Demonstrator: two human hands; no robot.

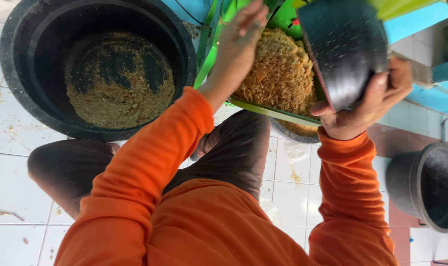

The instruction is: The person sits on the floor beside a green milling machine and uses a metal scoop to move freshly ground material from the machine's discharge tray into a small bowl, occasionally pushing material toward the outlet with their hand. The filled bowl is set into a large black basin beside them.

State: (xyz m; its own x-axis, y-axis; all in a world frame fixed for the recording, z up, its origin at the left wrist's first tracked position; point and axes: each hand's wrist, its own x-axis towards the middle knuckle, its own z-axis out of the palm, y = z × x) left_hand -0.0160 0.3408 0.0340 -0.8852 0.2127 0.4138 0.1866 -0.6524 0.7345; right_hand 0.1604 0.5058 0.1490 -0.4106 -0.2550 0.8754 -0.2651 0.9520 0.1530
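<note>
My right hand (369, 101) has its grip closed around a small black plastic bowl (344, 47), tipped on its side above the heap, its dark outer wall flecked with pale crumbs. The heap itself is a mound of coarse, golden-brown shredded mash (280, 74), fibrous and damp-looking, piled in a bright green metal hopper (273, 112) whose lower rim shows as a green band just under the mound. My left hand (241, 37) reaches into that mound with its grip open, fingers stretched and resting on the top of the shreds (holding nothing that I can see).

To the left stands a large round black plastic tub (17, 64) on the white tiled floor (17, 182); a thin, patchy layer of the same golden crumbs covers part of its bottom, with bare dark patches between. Under the hopper's rim the edge of another dark basin (295, 134) peeks out, also carrying some mash. At the far right sits a smaller black bucket (406, 180), its inside too dark to read. Loose crumbs are scattered on the tiles.
</note>
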